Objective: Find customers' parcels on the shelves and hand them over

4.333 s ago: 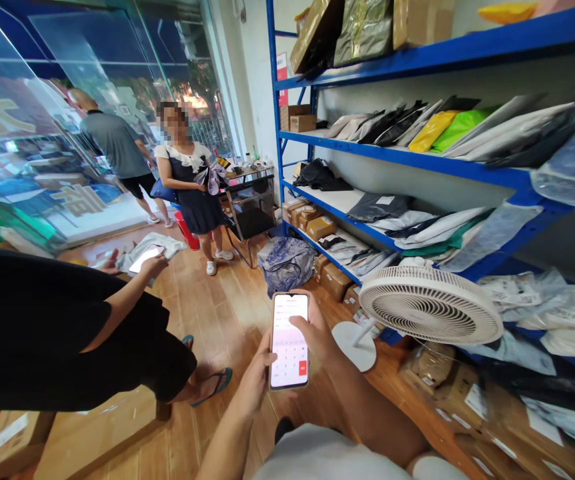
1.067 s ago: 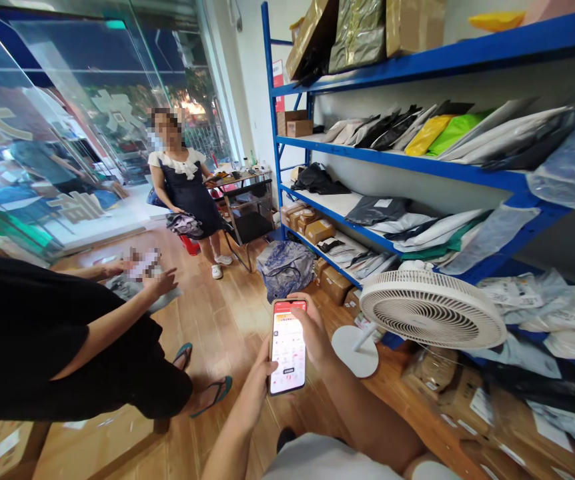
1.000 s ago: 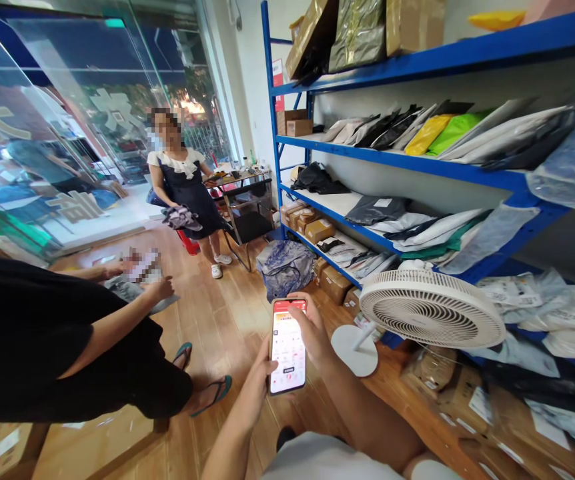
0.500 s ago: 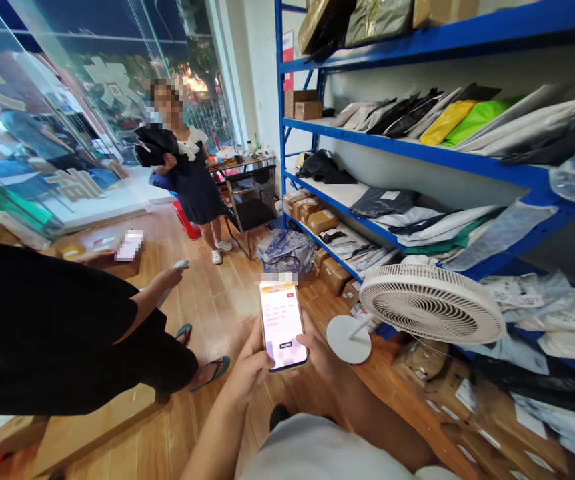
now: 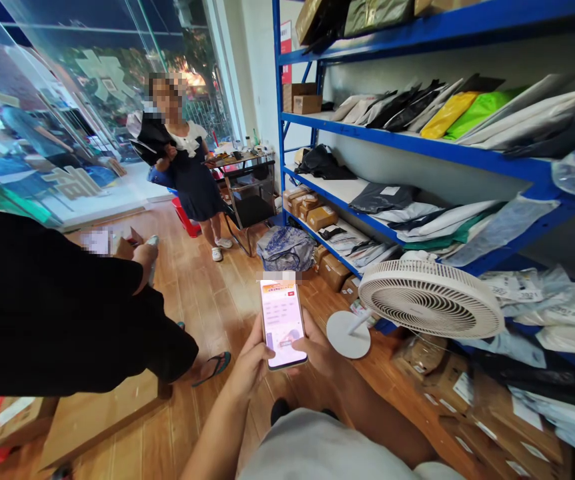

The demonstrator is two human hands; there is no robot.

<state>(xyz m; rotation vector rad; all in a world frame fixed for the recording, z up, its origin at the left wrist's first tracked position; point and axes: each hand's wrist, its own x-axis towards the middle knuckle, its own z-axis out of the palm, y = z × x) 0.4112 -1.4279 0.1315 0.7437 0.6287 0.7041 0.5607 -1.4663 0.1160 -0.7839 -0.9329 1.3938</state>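
Observation:
A smartphone (image 5: 281, 320) with a lit screen is held upright between both hands in the middle of the view. My left hand (image 5: 251, 357) is closed round its left edge, the thumb at the lower left of the screen. Round the right edge is my right hand (image 5: 317, 343), also closed, its thumb lying over the lower screen. Both sets of fingers are mostly hidden behind the phone. The screen shows small text under an orange banner and a pinkish lower part, too small to read.
A white standing fan (image 5: 430, 297) is close on my right, before a blue shelf rack (image 5: 417, 137) of parcels. One person in black (image 5: 57, 313) stands at left, another in a dark dress (image 5: 200, 187) ahead. A large flat carton (image 5: 102, 420) lies lower left.
My right thumb has shifted left over the screen, whose lower part now looks different. At left, the person in black has turned and brought their hands together; the person ahead has moved the black item.

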